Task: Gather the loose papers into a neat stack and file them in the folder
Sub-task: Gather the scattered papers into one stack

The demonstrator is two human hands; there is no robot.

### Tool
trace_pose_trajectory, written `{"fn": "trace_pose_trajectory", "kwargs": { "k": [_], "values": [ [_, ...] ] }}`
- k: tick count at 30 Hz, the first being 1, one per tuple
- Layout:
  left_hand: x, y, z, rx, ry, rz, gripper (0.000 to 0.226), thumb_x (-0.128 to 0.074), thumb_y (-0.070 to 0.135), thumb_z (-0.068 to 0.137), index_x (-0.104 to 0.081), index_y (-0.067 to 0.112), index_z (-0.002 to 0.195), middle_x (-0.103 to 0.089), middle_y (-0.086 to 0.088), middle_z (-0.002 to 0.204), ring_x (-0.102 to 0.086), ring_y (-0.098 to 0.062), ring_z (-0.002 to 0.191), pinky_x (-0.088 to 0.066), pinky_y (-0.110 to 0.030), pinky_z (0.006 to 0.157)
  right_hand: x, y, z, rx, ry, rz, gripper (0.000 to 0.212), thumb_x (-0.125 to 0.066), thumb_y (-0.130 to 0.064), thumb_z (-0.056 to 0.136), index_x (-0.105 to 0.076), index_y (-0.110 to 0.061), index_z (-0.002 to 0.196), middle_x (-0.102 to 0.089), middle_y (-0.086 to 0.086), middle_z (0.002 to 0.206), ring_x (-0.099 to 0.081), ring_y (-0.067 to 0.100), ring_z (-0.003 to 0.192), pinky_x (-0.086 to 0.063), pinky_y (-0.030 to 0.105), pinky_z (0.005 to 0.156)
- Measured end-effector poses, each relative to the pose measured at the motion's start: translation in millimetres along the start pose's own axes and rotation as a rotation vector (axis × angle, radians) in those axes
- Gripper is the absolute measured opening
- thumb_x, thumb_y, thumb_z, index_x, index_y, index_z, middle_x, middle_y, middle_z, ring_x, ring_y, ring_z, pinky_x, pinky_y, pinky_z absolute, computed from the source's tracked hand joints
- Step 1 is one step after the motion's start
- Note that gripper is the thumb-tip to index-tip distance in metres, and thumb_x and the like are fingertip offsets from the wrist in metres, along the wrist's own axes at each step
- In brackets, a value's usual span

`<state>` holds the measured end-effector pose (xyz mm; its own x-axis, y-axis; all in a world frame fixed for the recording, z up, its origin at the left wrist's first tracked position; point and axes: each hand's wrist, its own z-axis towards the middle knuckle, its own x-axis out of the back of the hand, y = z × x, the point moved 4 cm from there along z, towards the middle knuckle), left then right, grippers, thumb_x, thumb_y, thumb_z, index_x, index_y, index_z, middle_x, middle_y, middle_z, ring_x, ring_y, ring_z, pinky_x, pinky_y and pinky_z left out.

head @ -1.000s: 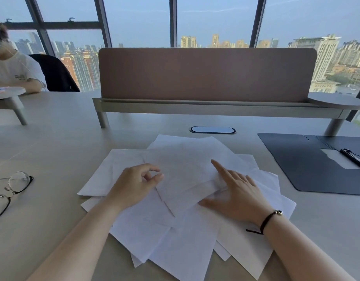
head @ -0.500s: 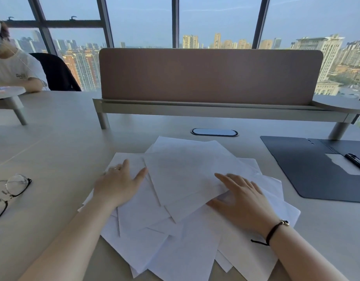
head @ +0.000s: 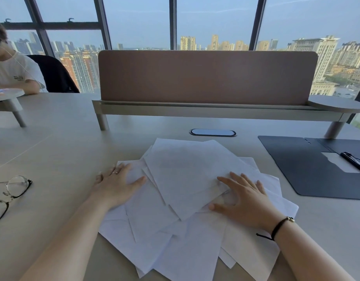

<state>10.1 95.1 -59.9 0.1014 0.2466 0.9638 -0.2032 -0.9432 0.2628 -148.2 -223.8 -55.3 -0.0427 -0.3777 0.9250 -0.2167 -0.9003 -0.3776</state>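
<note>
Open desk on both flanks, blocked at the far side

The loose papers sprawl over the middle of the desk, with the left hand and right hand lying flat on them. Left of the pile the desk runs bare as far as the glasses at the left edge. To the right, a strip of bare desk separates the papers from the open folder, where a pen lies. Beyond the pile, the raised shelf and its divider panel bar the far side; a cable port sits flush before them.
</note>
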Motion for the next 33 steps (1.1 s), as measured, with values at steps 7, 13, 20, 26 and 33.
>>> {"fn": "trace_pose_trajectory", "kwargs": {
  "k": [7,13,20,26,33],
  "values": [
    [15,15,-9,0.010,0.072,0.111,0.090,-0.025,0.081,0.084,-0.014,0.031,0.157,-0.034,0.000,0.161,-0.027,-0.021,0.149,-0.002,-0.055,0.121,11,26,8,-0.225,0.232,0.009,0.092,-0.023,-0.090,0.075,-0.023,-0.043,0.154,-0.029,0.001,0.165,-0.018,0.020,0.154,-0.014,0.054,0.122],
    [20,19,-18,-0.084,0.131,-0.070,0.095,-0.015,0.091,0.076,-0.025,0.037,0.154,-0.059,0.005,0.138,-0.048,-0.022,0.134,-0.024,-0.047,0.117,6,34,16,-0.286,0.132,-0.085,0.107,-0.012,-0.096,0.068,-0.007,-0.038,0.159,-0.016,0.003,0.169,-0.006,0.024,0.157,-0.002,0.059,0.122],
    [-14,19,-13,-0.085,0.005,-0.082,0.090,-0.010,0.081,0.080,-0.003,0.036,0.158,-0.010,-0.001,0.168,-0.002,-0.018,0.155,0.000,-0.042,0.124,4,-8,-7,-0.121,0.102,-0.224,0.098,-0.011,-0.097,0.069,-0.033,-0.043,0.148,-0.046,0.002,0.150,-0.030,0.014,0.148,0.001,0.056,0.122],
    [-6,15,-12,-0.077,0.109,-0.291,0.098,-0.011,0.088,0.073,-0.026,0.033,0.154,-0.026,-0.006,0.164,-0.018,-0.020,0.153,-0.014,-0.041,0.123,36,-1,19,-0.229,0.336,-0.050,0.088,-0.024,-0.091,0.077,-0.050,-0.036,0.140,-0.054,-0.001,0.145,-0.056,0.030,0.125,-0.039,0.043,0.106],
    [-2,15,-14,-0.007,0.167,-0.307,0.073,-0.030,0.074,0.089,-0.037,0.032,0.148,-0.043,-0.001,0.153,-0.031,-0.026,0.143,-0.027,-0.044,0.115,0,-8,13,-0.094,-0.009,-0.126,0.086,-0.021,-0.086,0.082,-0.022,-0.041,0.155,-0.018,-0.002,0.168,-0.008,0.017,0.156,-0.004,0.048,0.124]
  ]
}}
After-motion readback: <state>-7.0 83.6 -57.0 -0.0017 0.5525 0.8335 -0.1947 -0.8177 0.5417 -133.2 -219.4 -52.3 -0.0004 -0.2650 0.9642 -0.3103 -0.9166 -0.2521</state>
